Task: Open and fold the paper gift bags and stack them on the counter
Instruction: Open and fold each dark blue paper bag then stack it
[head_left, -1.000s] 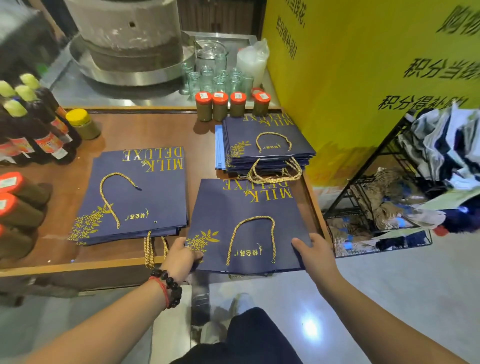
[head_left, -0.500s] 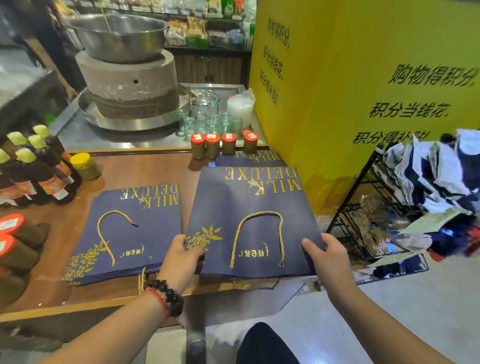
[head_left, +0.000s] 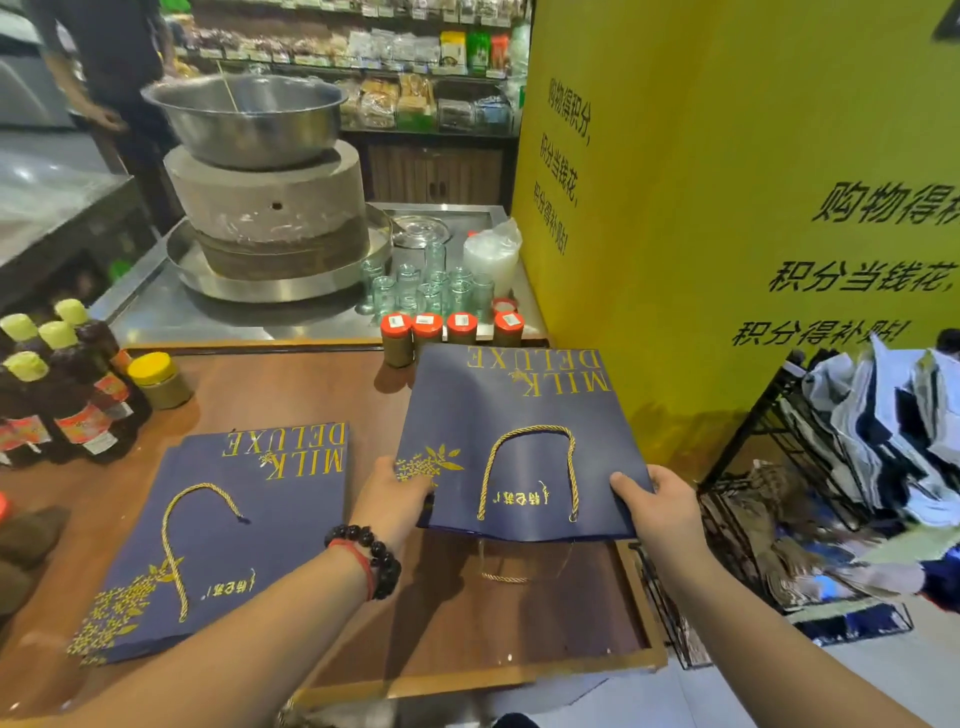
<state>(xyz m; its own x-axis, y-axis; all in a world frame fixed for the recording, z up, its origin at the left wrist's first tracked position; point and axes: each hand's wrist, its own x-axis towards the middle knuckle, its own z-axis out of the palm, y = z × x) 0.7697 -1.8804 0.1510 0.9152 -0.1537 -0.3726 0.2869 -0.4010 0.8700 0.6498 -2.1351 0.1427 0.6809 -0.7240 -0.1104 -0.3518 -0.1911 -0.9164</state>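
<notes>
Above the wooden surface (head_left: 519, 613), a flat navy gift bag (head_left: 514, 441) is held raised by both hands. Left hand (head_left: 397, 499) has a closed grip on its near left corner, right hand (head_left: 662, 512) on its near right corner, thumbs on top. Second navy bag stack (head_left: 234, 540) lies flat on the surface, left of it. Red-capped jars (head_left: 447, 332) stand behind.
</notes>
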